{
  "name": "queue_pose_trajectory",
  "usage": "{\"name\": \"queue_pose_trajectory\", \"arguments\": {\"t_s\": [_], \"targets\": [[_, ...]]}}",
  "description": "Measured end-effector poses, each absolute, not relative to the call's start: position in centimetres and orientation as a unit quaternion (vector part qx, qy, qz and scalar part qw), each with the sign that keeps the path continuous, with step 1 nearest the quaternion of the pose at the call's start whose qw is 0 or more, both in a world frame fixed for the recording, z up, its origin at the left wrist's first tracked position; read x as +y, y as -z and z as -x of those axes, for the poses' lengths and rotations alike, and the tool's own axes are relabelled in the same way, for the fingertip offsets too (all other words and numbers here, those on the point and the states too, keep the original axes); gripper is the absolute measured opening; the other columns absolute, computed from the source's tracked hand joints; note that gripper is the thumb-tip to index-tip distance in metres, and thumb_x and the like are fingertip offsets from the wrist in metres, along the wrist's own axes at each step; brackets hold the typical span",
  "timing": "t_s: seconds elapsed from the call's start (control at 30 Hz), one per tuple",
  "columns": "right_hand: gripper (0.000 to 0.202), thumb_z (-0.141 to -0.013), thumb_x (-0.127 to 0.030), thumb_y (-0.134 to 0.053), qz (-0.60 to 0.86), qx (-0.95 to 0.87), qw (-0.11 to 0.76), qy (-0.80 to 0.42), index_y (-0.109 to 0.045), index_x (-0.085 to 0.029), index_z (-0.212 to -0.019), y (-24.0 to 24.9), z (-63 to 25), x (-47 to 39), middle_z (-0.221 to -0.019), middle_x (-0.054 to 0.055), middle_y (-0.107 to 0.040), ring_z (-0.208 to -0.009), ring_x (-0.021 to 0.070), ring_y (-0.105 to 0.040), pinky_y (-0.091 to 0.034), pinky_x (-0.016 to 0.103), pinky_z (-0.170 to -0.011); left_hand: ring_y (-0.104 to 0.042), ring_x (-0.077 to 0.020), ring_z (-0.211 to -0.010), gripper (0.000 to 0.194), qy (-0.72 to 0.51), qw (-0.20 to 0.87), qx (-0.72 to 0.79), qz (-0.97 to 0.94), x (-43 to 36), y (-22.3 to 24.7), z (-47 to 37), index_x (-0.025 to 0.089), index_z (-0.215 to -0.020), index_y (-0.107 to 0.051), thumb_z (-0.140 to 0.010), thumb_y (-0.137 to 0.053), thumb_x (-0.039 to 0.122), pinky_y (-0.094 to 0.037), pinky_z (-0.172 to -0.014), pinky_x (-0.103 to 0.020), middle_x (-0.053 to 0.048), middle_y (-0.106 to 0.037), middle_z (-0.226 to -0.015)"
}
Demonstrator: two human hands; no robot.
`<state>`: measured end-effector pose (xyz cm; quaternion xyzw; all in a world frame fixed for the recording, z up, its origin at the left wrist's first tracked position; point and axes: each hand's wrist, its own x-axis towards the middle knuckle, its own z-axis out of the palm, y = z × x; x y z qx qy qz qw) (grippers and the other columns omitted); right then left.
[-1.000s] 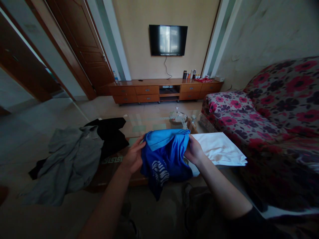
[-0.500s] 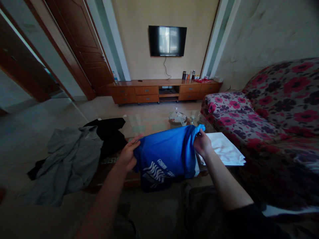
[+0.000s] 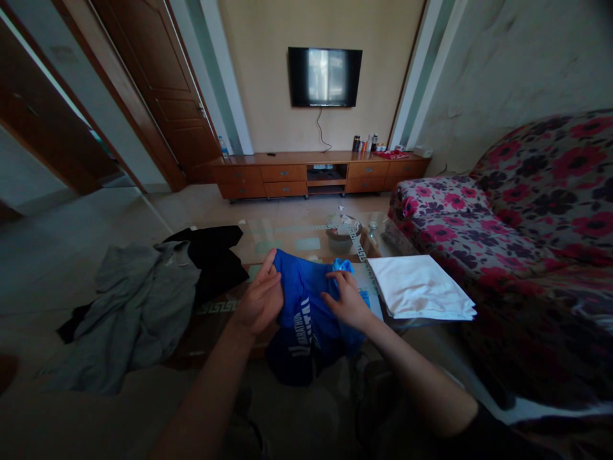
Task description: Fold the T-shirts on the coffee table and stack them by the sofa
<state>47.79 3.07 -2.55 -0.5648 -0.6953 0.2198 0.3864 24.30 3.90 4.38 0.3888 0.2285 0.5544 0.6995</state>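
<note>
A blue shirt [image 3: 299,291] with white lettering that includes "MARATHON" lies bunched over the near edge of the glass-topped coffee table [image 3: 225,308], its darker lower part hanging down. My left hand [image 3: 263,297] holds its left edge, with the cloth against the fingers and thumb. On the shirt's right part rests my right hand [image 3: 347,300], thumb and forefinger spread apart; its other fingers are partly hidden. Light blue cloth bunches just beyond that hand. To the right, a folded white garment [image 3: 421,287] lies flat on the table.
A grey garment [image 3: 138,313] and a black garment [image 3: 215,255] lie heaped on the left. Farther back on the table are a bowl with crumpled wrappers [image 3: 342,236] and a small glass object [image 3: 372,230]. A floral sofa [image 3: 507,236] stands at right, a low wooden cabinet [image 3: 282,179] ahead.
My hands have come closer together, the right one moving left and down with the shirt's right side. The spread shirt is now narrower and more bunched, uncovering more of the white garment.
</note>
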Motion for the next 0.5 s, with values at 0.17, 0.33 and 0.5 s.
{"name": "queue_pose_trajectory", "arguments": {"t_s": [0.17, 0.33, 0.5], "targets": [[0.055, -0.072, -0.054, -0.086, 0.448, -0.763, 0.323, -0.336, -0.067, -0.024, -0.113, 2.2, -44.3, 0.8, -0.12, 0.008, -0.059, -0.117, 0.0273, -0.056, -0.044, 0.045, -0.106, -0.039, -0.0264, -0.149, 0.085, -0.545, 0.699, 0.248, -0.391, 3.1, -4.2, -25.7, 0.033, -0.163, -0.023, -0.091, -0.064, 0.02, -0.031, -0.124, -0.044, -0.007, -0.045, -0.158], [0.036, -0.081, -0.052, -0.077, 0.413, -0.725, 0.378, -0.402, -0.071, -0.023, -0.101, 3.0, -43.2, 1.4, -0.118, 0.007, -0.063, -0.115, 0.0261, -0.057, -0.043, 0.043, -0.105, -0.047, -0.0281, -0.143, 0.097, -0.5, 0.721, 0.258, -0.404, 2.6, -4.0, -26.1, 0.028, -0.162, -0.027, -0.077, -0.07, 0.013, -0.038, -0.119, -0.045, -0.011, -0.044, -0.157], [0.041, -0.088, -0.064, -0.063, 0.421, -0.483, 0.444, -0.626, -0.066, -0.023, -0.085, 2.1, -44.0, 2.9, -0.071, -0.001, -0.064, -0.062, 0.0157, -0.057, -0.051, 0.031, -0.065, -0.054, -0.0308, -0.134, 0.095, -0.499, 0.643, 0.38, -0.439, 4.5, -1.8, -25.3, 0.024, -0.155, -0.037, -0.066, -0.067, 0.006, -0.048, -0.109, -0.048, -0.014, -0.053, -0.144]]}}
